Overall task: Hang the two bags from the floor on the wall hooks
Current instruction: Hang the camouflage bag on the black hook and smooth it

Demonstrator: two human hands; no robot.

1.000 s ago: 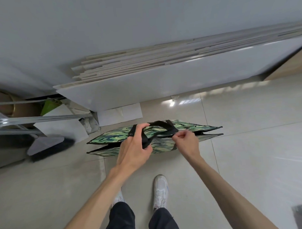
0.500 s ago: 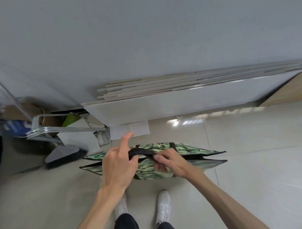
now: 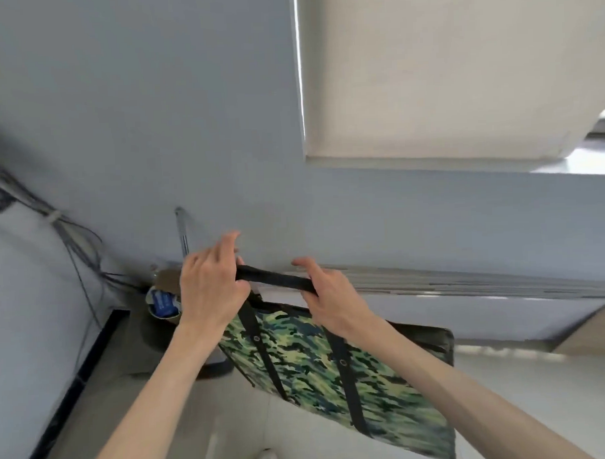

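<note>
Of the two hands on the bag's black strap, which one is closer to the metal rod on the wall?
The left hand. It grips the black strap just below the metal rod; the right hand holds the strap's other end, farther away.

The bag hangs in the air before the wall, above the floor. The left hand and the right hand hold its strap, left hand nearer the corner. Boards lean on the wall behind the bag. A window blind is above on the right.
</note>
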